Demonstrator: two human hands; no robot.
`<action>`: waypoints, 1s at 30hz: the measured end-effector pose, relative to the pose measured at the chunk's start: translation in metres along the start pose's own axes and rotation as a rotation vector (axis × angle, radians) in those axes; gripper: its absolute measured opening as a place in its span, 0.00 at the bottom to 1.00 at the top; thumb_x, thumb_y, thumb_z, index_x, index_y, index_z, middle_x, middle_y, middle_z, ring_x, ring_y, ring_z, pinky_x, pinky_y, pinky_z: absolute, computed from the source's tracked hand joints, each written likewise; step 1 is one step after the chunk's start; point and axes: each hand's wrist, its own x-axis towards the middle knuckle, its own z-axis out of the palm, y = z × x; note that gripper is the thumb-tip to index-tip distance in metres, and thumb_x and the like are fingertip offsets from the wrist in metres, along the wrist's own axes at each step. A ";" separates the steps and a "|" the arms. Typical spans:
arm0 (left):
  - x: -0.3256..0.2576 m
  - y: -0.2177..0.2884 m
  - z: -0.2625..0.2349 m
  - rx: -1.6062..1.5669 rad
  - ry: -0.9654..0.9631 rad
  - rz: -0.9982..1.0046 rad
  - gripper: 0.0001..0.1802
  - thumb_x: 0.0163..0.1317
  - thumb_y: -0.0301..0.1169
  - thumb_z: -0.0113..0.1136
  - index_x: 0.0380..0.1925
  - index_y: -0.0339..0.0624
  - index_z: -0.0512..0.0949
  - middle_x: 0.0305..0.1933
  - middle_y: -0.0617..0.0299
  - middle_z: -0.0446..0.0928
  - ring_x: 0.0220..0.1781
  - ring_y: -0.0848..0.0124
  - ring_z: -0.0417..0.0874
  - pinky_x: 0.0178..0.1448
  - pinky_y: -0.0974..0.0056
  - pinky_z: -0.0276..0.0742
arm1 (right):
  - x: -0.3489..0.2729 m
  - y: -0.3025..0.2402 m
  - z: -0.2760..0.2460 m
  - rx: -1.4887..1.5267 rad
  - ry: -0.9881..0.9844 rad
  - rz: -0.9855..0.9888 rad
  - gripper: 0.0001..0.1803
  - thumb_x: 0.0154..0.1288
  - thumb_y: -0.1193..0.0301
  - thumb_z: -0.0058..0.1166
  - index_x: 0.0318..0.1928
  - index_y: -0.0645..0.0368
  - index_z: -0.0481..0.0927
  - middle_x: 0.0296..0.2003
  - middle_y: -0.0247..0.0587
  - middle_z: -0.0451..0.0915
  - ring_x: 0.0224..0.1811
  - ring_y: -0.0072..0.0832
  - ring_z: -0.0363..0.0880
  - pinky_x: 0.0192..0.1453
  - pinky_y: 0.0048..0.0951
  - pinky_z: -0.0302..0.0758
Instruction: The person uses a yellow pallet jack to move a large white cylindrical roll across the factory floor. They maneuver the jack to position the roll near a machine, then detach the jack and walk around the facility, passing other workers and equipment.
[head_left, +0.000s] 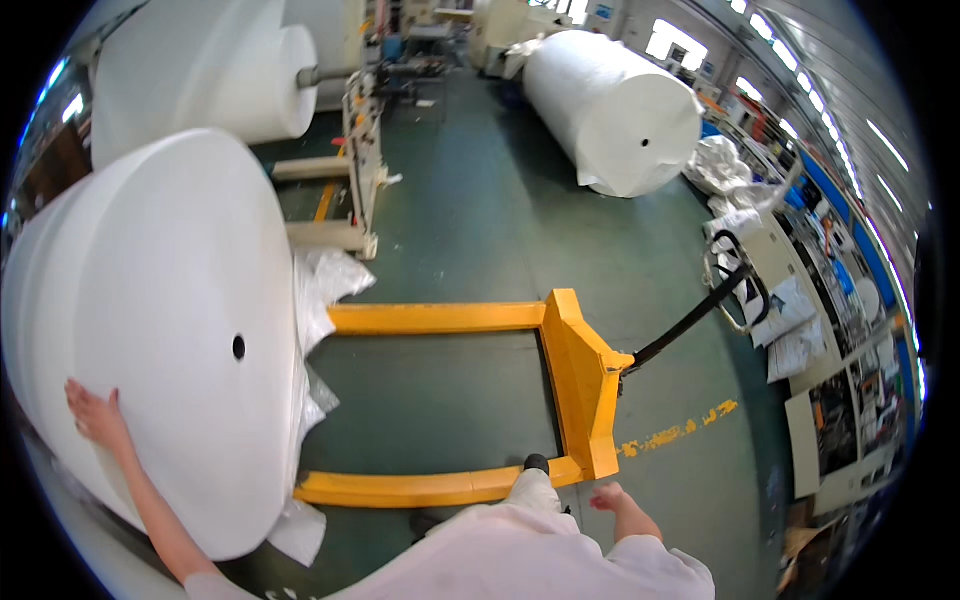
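Pressing left hand [95, 413] flat, fingers spread, against the large white roll [160, 330]. Right hand [607, 497] free, loosely curled, holding nothing, beside the yellow pallet jack [580, 380]. Fork tips hidden under roll.

A green floor [470, 220] fills the frame's middle, marked yellow at lower right. Windows [672, 38] glow at upper right, above cluttered benches [830, 330].
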 end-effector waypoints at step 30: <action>-0.123 0.015 0.246 0.117 -0.145 0.149 0.61 0.44 0.46 0.73 0.73 0.68 0.41 0.78 0.68 0.43 0.74 0.63 0.56 0.60 0.42 0.71 | 0.079 0.057 0.250 -0.105 0.126 0.078 0.20 0.63 0.66 0.53 0.53 0.62 0.73 0.33 0.44 0.83 0.29 0.33 0.85 0.30 0.31 0.80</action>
